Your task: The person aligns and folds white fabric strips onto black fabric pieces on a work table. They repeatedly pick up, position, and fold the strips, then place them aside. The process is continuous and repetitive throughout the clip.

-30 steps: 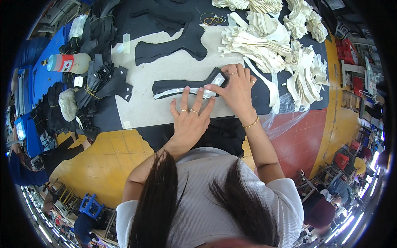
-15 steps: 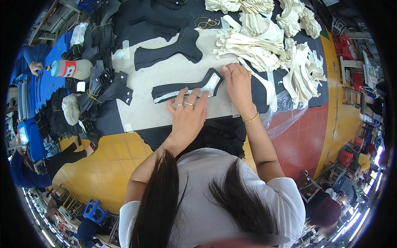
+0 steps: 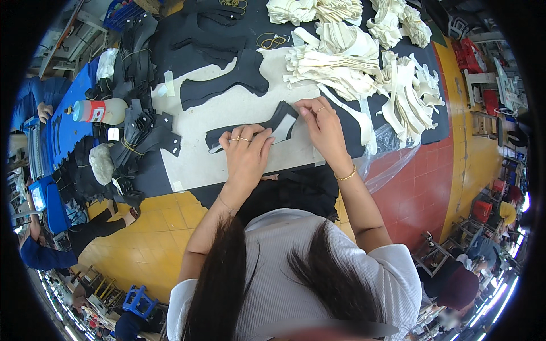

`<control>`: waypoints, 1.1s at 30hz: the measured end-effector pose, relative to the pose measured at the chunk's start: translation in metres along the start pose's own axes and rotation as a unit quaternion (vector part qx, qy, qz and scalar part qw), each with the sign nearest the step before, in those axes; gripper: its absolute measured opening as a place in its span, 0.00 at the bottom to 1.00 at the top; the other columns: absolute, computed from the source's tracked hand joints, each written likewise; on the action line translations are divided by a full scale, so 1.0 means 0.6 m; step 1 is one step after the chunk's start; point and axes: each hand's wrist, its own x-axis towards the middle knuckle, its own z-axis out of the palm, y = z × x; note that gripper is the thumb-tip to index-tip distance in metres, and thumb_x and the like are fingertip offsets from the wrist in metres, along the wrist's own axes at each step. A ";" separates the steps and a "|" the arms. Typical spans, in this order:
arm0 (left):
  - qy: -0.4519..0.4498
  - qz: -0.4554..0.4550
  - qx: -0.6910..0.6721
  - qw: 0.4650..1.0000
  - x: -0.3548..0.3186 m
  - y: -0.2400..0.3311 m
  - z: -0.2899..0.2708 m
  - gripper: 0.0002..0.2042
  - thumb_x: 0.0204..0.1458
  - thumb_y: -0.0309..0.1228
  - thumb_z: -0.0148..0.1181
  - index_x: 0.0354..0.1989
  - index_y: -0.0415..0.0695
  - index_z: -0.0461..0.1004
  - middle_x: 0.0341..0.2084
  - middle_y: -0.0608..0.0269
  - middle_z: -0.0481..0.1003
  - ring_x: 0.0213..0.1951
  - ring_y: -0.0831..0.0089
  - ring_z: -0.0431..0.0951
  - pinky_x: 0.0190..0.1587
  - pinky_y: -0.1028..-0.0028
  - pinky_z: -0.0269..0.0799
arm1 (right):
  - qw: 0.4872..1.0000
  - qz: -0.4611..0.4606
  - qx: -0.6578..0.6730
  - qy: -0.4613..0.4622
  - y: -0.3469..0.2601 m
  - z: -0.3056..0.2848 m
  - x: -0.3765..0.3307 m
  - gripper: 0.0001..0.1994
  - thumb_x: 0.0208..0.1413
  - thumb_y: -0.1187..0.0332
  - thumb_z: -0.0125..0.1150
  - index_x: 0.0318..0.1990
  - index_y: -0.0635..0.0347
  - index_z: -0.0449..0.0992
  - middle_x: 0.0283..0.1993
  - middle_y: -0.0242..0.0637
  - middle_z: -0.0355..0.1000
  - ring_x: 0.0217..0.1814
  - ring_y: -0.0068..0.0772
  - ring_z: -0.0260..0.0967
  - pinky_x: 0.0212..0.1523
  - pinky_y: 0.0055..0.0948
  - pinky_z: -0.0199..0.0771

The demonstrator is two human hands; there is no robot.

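fingers of both hands press black fabric piece (image 3: pixel 250 132) flat.

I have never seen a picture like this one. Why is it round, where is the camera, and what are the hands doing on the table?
The picture comes from a wide fisheye camera worn on a person's head and looking down, so it is round and straight edges bend near the rim. No machine is here: a person works with two bare hands, and the hair and shoulders at the bottom are their own.

The left hand lies flat on a long black fabric piece, pressing it onto a pale work board. The right hand pinches the raised end of that same piece, where a lighter backing shows. Further back lies another black cut piece, and to the right are stacks of cream fabric pieces. On the left stand bundles of black pieces and a plastic bottle with a red cap.
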 end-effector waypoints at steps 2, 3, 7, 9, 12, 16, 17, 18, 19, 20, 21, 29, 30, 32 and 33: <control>0.015 0.006 -0.060 0.998 0.006 0.003 -0.012 0.10 0.51 0.31 0.68 0.42 0.48 0.80 0.37 0.68 0.76 0.43 0.66 0.74 0.54 0.61 0.55 | 0.997 0.019 0.079 -0.015 -0.010 -0.012 -0.009 0.09 0.64 0.70 0.58 0.47 0.62 0.79 0.40 0.35 0.74 0.38 0.26 0.69 0.41 0.26 0.69; -0.006 -0.031 -0.100 0.995 0.008 0.003 -0.026 0.10 0.52 0.31 0.68 0.42 0.46 0.80 0.36 0.67 0.77 0.41 0.67 0.75 0.53 0.62 0.57 | 0.991 0.017 0.124 -0.037 -0.017 -0.019 -0.012 0.10 0.63 0.69 0.60 0.48 0.62 0.79 0.41 0.34 0.74 0.39 0.25 0.68 0.42 0.26 0.69; -0.026 -0.205 -0.461 0.863 0.006 0.013 -0.112 0.10 0.57 0.31 0.66 0.45 0.41 0.77 0.36 0.63 0.79 0.37 0.71 0.78 0.45 0.68 0.68 | 0.970 -0.066 0.220 -0.083 -0.059 -0.040 -0.020 0.15 0.58 0.66 0.66 0.49 0.64 0.78 0.44 0.35 0.72 0.41 0.26 0.67 0.45 0.26 0.67; -0.033 -0.228 -0.691 0.685 0.012 0.010 -0.155 0.13 0.62 0.32 0.62 0.47 0.35 0.74 0.37 0.61 0.78 0.37 0.74 0.77 0.38 0.75 0.73 | 0.959 -0.121 0.244 -0.074 -0.090 -0.041 -0.017 0.15 0.49 0.73 0.71 0.46 0.63 0.79 0.42 0.34 0.74 0.39 0.26 0.71 0.42 0.24 0.68; -0.068 -0.185 -0.839 0.507 0.021 0.014 -0.192 0.18 0.63 0.38 0.59 0.48 0.34 0.72 0.26 0.66 0.71 0.27 0.77 0.70 0.34 0.76 0.63 | 0.942 -0.165 0.284 -0.070 -0.144 -0.031 -0.006 0.15 0.49 0.74 0.71 0.46 0.61 0.80 0.43 0.37 0.74 0.39 0.28 0.71 0.42 0.28 0.70; -0.147 -0.227 -0.881 0.389 0.020 0.031 -0.208 0.16 0.67 0.40 0.44 0.43 0.41 0.73 0.20 0.75 0.62 0.17 0.84 0.59 0.33 0.75 0.55 | 0.929 -0.216 0.290 -0.070 -0.195 -0.025 0.015 0.23 0.49 0.68 0.74 0.54 0.57 0.78 0.44 0.37 0.73 0.42 0.27 0.70 0.43 0.27 0.69; -0.162 -0.236 -0.882 0.373 0.019 0.034 -0.209 0.15 0.67 0.41 0.44 0.42 0.41 0.72 0.19 0.75 0.62 0.16 0.84 0.58 0.32 0.74 0.56 | 0.924 -0.226 0.292 -0.098 -0.203 -0.025 0.025 0.27 0.47 0.67 0.75 0.57 0.56 0.77 0.45 0.35 0.74 0.43 0.27 0.69 0.44 0.26 0.67; -0.166 -0.251 -0.880 0.367 0.017 0.037 -0.210 0.15 0.67 0.41 0.44 0.41 0.41 0.72 0.19 0.75 0.62 0.16 0.84 0.58 0.31 0.74 0.56 | 0.920 -0.213 0.299 -0.135 -0.211 -0.027 0.031 0.28 0.47 0.66 0.74 0.57 0.61 0.75 0.48 0.37 0.72 0.46 0.28 0.69 0.47 0.27 0.67; -0.171 -0.265 -0.878 0.360 0.014 0.040 -0.211 0.15 0.67 0.41 0.44 0.41 0.41 0.72 0.19 0.75 0.62 0.16 0.84 0.58 0.31 0.73 0.56 | 0.915 -0.200 0.304 -0.172 -0.217 -0.029 0.035 0.29 0.48 0.65 0.74 0.58 0.65 0.74 0.51 0.40 0.70 0.49 0.29 0.69 0.50 0.29 0.66; -0.176 -0.279 -0.875 0.354 0.012 0.042 -0.211 0.16 0.67 0.41 0.44 0.41 0.42 0.72 0.19 0.75 0.62 0.16 0.84 0.58 0.30 0.73 0.56 | 0.908 -0.186 0.311 -0.210 -0.224 -0.029 0.038 0.31 0.48 0.64 0.73 0.59 0.70 0.73 0.53 0.42 0.69 0.52 0.31 0.68 0.54 0.30 0.66; -0.190 -0.267 -0.886 0.329 0.012 0.043 -0.209 0.15 0.66 0.41 0.47 0.42 0.40 0.72 0.20 0.75 0.63 0.17 0.83 0.60 0.31 0.73 0.57 | 0.904 -0.159 0.336 -0.212 -0.230 -0.024 0.038 0.25 0.49 0.68 0.73 0.54 0.69 0.76 0.50 0.42 0.71 0.51 0.30 0.70 0.54 0.30 0.67; -0.215 -0.243 -0.886 0.332 0.016 0.047 -0.208 0.15 0.67 0.39 0.49 0.42 0.37 0.72 0.21 0.73 0.64 0.20 0.82 0.60 0.27 0.77 0.55 | 0.895 -0.136 0.373 -0.206 -0.243 -0.029 0.035 0.06 0.53 0.75 0.69 0.39 0.64 0.83 0.33 0.35 0.77 0.33 0.23 0.71 0.36 0.21 0.68; -0.225 -0.267 -0.868 0.354 0.017 0.048 -0.210 0.15 0.67 0.39 0.49 0.41 0.37 0.72 0.21 0.73 0.64 0.20 0.82 0.60 0.27 0.78 0.55 | 0.890 -0.137 0.385 -0.203 -0.240 -0.029 0.034 0.05 0.54 0.76 0.68 0.38 0.65 0.83 0.33 0.35 0.77 0.33 0.23 0.72 0.36 0.21 0.68; -0.224 -0.292 -0.839 0.401 0.016 0.048 -0.217 0.16 0.68 0.40 0.48 0.39 0.37 0.71 0.20 0.73 0.62 0.20 0.82 0.58 0.25 0.79 0.53 | 0.906 -0.142 0.345 -0.199 -0.231 -0.040 0.029 0.05 0.54 0.76 0.67 0.37 0.66 0.83 0.32 0.36 0.77 0.33 0.24 0.73 0.36 0.22 0.69; -0.212 -0.293 -0.840 0.404 0.014 0.050 -0.219 0.16 0.69 0.39 0.47 0.36 0.37 0.70 0.20 0.73 0.61 0.20 0.83 0.57 0.25 0.80 0.52 | 0.916 -0.135 0.318 -0.204 -0.225 -0.044 0.026 0.04 0.55 0.76 0.66 0.37 0.66 0.83 0.32 0.36 0.77 0.33 0.25 0.73 0.36 0.22 0.69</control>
